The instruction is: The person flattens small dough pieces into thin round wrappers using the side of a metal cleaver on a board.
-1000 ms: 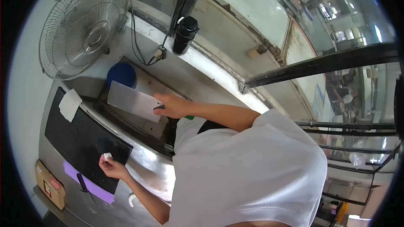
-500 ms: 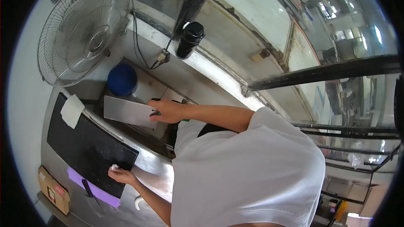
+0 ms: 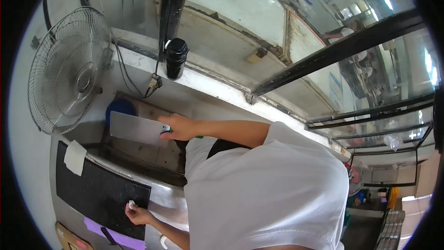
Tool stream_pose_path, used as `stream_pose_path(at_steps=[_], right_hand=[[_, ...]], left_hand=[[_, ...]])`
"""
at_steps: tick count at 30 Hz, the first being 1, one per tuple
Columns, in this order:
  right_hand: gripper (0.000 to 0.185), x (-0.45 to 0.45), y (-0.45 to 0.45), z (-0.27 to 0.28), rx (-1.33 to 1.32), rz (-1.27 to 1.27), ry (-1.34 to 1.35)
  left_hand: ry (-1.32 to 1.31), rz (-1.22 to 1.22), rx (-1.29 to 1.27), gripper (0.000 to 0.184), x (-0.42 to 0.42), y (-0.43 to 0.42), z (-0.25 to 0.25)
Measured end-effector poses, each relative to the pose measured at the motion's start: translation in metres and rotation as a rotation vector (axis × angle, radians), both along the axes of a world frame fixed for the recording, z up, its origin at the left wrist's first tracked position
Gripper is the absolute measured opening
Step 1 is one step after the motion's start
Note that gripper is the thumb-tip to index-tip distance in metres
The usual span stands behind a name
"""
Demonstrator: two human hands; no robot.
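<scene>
My right hand (image 3: 178, 127) is closed round the handle of a cleaver (image 3: 138, 128). Its broad rectangular blade is held flat, out past the table edge and partly over a blue bucket (image 3: 121, 107). My left hand (image 3: 137, 215), fingers pinched together, holds a small white wad (image 3: 132, 204) at the near end of a black cutting board (image 3: 99, 183); whether it is paper or cloth I cannot make out. A folded white cloth (image 3: 75, 157) lies on the board's far end. Beside the board is a purple cloth (image 3: 125, 238) with a black-handled tool (image 3: 108, 235) on it.
A wire-caged fan (image 3: 69, 71) stands at the far left. On the window ledge (image 3: 217, 89) is a black bottle (image 3: 176, 59), with a cable and plug (image 3: 154, 82) hanging nearby. A cardboard box (image 3: 71, 238) sits at the lower left. Glass panes line the right side.
The camera view has shifted, so the fan, bottle and board appear lower. The cleaver blade now overlaps the bucket. My left hand has turned a little, and the white wad sticks up more.
</scene>
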State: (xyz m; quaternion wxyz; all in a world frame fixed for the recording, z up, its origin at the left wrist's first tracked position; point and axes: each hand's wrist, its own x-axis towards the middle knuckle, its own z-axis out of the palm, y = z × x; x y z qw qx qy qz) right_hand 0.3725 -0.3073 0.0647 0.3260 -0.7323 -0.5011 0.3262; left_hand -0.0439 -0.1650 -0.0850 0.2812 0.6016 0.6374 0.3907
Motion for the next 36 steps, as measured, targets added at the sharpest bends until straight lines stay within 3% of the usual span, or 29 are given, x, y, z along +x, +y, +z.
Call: stream_pose_path(at_steps=[2, 4, 6, 8, 12, 13, 14, 16, 17, 18, 19, 21, 22, 24, 29, 33, 35, 36], right_hand=[[0.042, -0.001, 0.001, -0.018, 0.037, 0.015, -0.009], [0.041, -0.003, 0.008, -0.017, 0.075, 0.032, -0.016], [0.041, -0.004, 0.01, -0.009, -0.005, 0.066, 0.124], [0.039, -0.009, 0.011, 0.004, -0.051, 0.083, 0.113], [0.038, -0.014, 0.012, -0.009, -0.083, 0.139, 0.135], [0.038, -0.015, 0.014, -0.006, -0.086, 0.159, 0.14], [0.038, -0.017, 0.014, -0.001, -0.089, 0.152, 0.099], [0.037, -0.017, 0.01, -0.006, -0.016, 0.125, 0.053], [0.037, -0.018, 0.01, -0.016, 0.061, 0.129, 0.07], [0.037, -0.017, 0.012, -0.012, 0.084, 0.177, 0.044], [0.037, -0.018, 0.014, -0.002, 0.008, 0.177, 0.025], [0.039, -0.022, 0.023, 0.003, -0.139, 0.154, 0.037], [0.039, -0.023, 0.028, -0.005, -0.189, 0.136, 0.086], [0.037, -0.024, 0.037, -0.027, -0.202, 0.136, 0.08], [0.029, -0.045, 0.066, -0.025, -0.238, 0.179, 0.3], [0.029, -0.051, 0.097, -0.026, -0.289, 0.209, 0.333], [0.029, -0.042, 0.11, -0.037, -0.283, 0.215, 0.342], [0.029, -0.048, 0.109, -0.039, -0.275, 0.22, 0.364]], left_hand=[[-0.046, 0.01, 0.02, 0.014, -0.006, -0.001, 0.001], [0.074, -0.165, -0.004, 0.014, -0.013, 0.001, -0.003], [0.08, -0.161, 0.07, 0.013, -0.012, -0.002, -0.002], [0.401, -0.111, 0.052, 0.013, -0.011, 0.001, 0.008], [0.109, -0.249, -0.091, 0.01, -0.038, 0.022, -0.008], [0.183, -0.261, -0.098, 0.009, -0.031, 0.022, 0.01], [0.179, -0.226, -0.129, 0.011, -0.025, 0.022, 0.025], [-0.081, -0.246, 0.051, 0.028, -0.04, 0.036, -0.018], [0.071, -0.172, -0.149, 0.036, -0.016, 0.026, 0.032], [0.081, -0.178, -0.121, 0.038, -0.019, 0.023, 0.03], [0.262, -0.126, -0.184, 0.041, -0.022, 0.025, 0.019], [0.172, -0.135, -0.243, 0.038, -0.057, 0.034, -0.027], [0.318, -0.104, -0.308, 0.035, -0.03, 0.035, 0.027], [0.318, -0.126, -0.374, 0.028, -0.023, 0.039, 0.049], [-0.034, 0.018, -0.448, 0.028, -0.012, 0.035, 0.046], [0.086, -0.021, -0.453, 0.036, 0.032, 0.052, 0.059], [0.242, -0.006, -0.619, 0.053, 0.038, 0.063, 0.056], [0.249, -0.008, -0.635, 0.053, 0.033, 0.061, 0.066]])
